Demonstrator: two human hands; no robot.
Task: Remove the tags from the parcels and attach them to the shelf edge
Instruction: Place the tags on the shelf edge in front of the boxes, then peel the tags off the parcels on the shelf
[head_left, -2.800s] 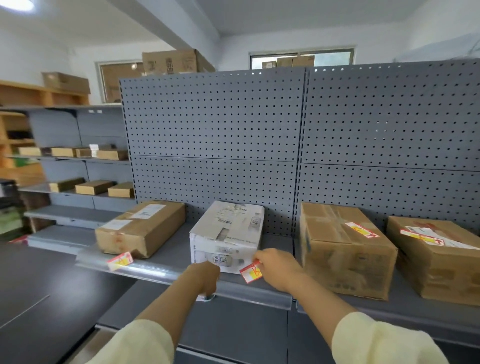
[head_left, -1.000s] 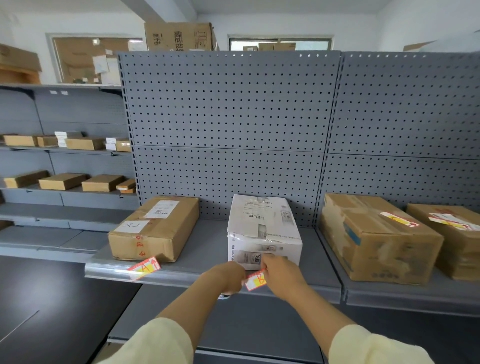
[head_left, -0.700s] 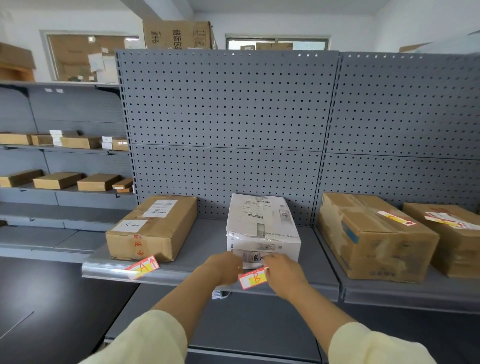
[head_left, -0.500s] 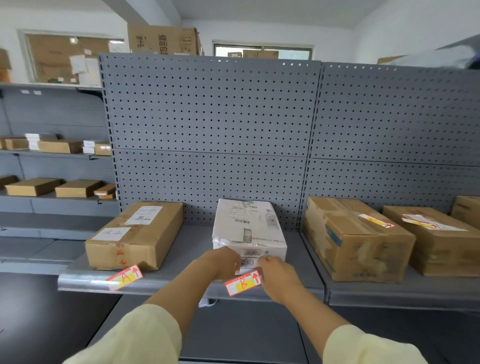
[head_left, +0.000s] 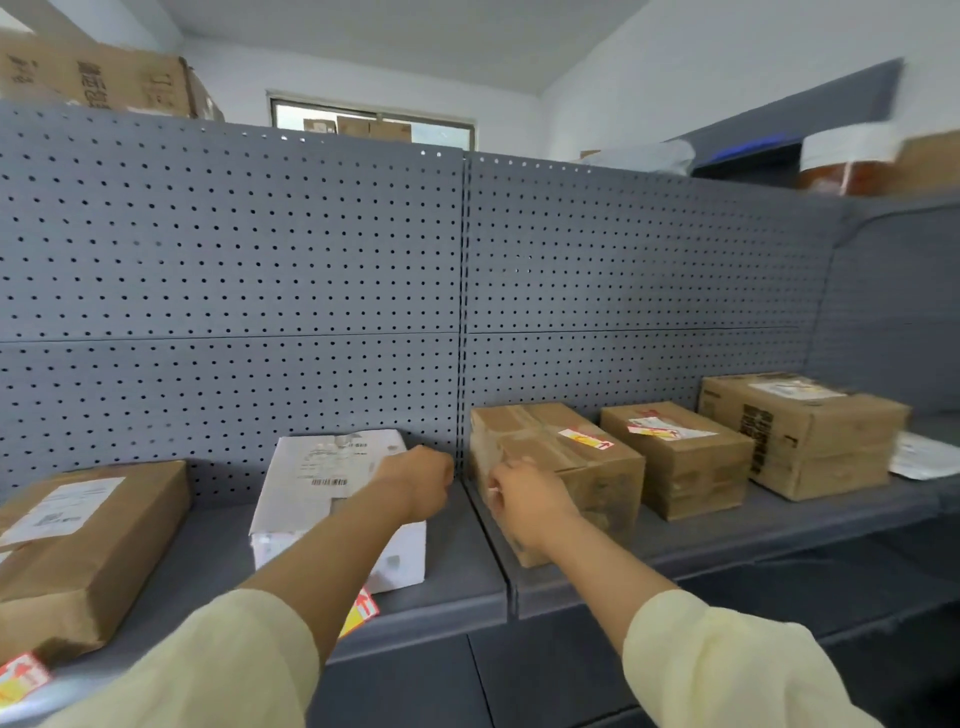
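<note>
Tag (head_left: 586, 439): stuck atop brown parcel (head_left: 597, 483), unpeeled, just beyond right hand (head_left: 524, 501).
Right hand: fingers curled at the parcel's near corner, probably reaching to peel; grip unclear.
Left hand (head_left: 418, 480): fisted over white parcel (head_left: 322, 483), contents hidden.
Shelf edge (head_left: 441, 618): carries a placed tag (head_left: 358, 613).

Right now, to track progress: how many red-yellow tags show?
4: left tag and middle tag on the shelf edge; third tag and fourth tag atop brown parcels. Others may be hidden.
</note>
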